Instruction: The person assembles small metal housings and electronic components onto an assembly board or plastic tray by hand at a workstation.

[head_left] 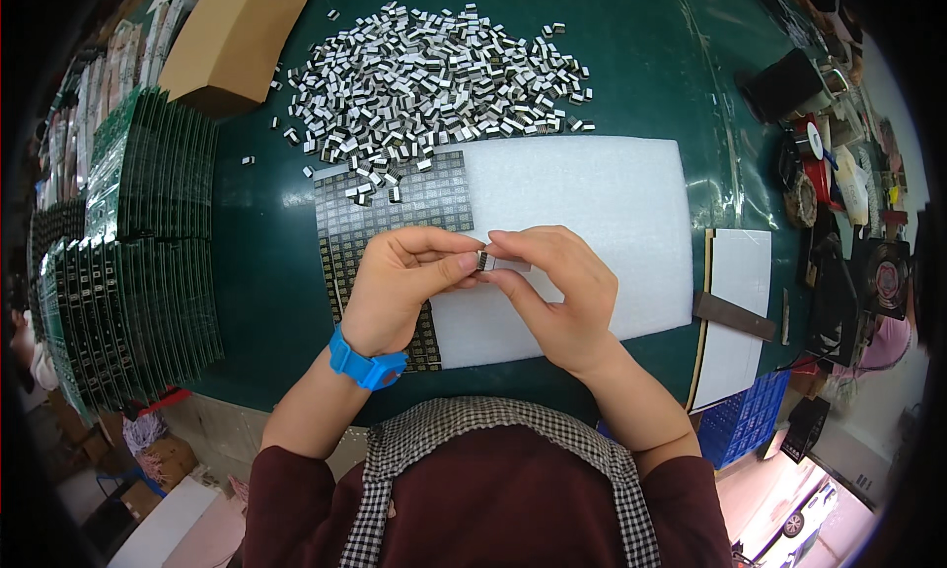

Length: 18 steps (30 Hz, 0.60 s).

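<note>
My left hand and my right hand meet above the white foam sheet. Between their fingertips is a small block-shaped electronic component, pinched from both sides; its dark, ridged side shows, and the fingers cover much of the rest. A blue strap circles my left wrist. Beneath my left hand, a black circuit board panel with a gold grid pattern lies on the foam's left part. Several loose components rest on its upper end, spilling from a large heap of white-and-black components beyond.
Tall stacks of green circuit boards stand at the left, near a cardboard box. To the right lie a white board and a dark flat bar across it. A blue crate sits below the green table's edge.
</note>
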Tool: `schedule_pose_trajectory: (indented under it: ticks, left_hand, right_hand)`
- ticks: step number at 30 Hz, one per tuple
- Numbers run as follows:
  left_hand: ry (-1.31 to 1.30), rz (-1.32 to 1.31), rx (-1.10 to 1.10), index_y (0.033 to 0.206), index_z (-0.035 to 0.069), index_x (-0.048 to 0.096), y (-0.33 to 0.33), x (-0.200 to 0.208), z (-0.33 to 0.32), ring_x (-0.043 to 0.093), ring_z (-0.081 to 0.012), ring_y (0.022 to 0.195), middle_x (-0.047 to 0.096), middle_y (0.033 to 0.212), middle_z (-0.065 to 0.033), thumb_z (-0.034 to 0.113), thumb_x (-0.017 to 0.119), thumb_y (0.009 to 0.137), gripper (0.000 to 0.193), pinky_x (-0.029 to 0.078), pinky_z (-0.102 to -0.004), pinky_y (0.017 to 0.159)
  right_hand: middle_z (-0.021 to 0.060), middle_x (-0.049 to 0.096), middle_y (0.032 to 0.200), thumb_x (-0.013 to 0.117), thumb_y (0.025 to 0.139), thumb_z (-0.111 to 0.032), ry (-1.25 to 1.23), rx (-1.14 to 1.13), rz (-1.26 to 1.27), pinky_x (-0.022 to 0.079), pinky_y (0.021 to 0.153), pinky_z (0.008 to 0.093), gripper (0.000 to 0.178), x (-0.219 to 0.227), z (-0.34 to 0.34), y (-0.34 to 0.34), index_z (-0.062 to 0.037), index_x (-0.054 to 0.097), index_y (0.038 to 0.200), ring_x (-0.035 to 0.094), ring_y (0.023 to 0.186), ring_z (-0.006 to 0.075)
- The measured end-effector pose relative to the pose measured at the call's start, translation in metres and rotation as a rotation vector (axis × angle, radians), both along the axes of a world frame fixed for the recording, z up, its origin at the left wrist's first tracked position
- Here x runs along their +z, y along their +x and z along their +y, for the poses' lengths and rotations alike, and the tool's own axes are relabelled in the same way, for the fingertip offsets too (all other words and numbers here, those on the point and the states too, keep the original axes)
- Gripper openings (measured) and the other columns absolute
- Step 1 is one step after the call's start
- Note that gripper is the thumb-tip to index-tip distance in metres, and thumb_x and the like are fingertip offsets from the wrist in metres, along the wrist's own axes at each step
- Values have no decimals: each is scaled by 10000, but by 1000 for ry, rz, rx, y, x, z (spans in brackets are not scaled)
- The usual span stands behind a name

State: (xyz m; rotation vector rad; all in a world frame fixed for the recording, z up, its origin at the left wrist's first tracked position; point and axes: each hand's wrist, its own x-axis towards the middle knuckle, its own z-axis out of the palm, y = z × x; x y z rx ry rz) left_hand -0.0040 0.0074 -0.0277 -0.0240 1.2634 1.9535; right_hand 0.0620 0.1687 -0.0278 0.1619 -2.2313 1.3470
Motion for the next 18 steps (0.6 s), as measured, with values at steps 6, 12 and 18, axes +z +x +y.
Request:
schedule_pose_trajectory:
  ticks: [6,12,18]
  left_hand:
    - [3,11,-2,957,-29,646,0,-1,0,650,-156,808,667,900,-114,23,637,821,146,520,-240,737]
    - [-297,294,-11,937,-50,635,6,12,9,644,-143,807,663,887,-115,-14,604,816,129,522,-229,720]
    - [-441,490,-50,918,-63,634,-4,11,-3,631,-107,765,650,825,-85,-43,566,784,151,503,-207,695]
  right_hand:
    - [54,640,804,693,663,29,-20,-2,-21,486,602,286,350,-1,0,-1,-58,639,998,612,716,202]
    - [49,639,807,678,688,7,249,24,56,496,588,285,306,-10,0,-1,-50,631,985,612,720,206]
    - [72,648,849,637,753,-10,87,90,-104,509,635,283,214,-5,-1,0,-26,627,966,619,762,198]
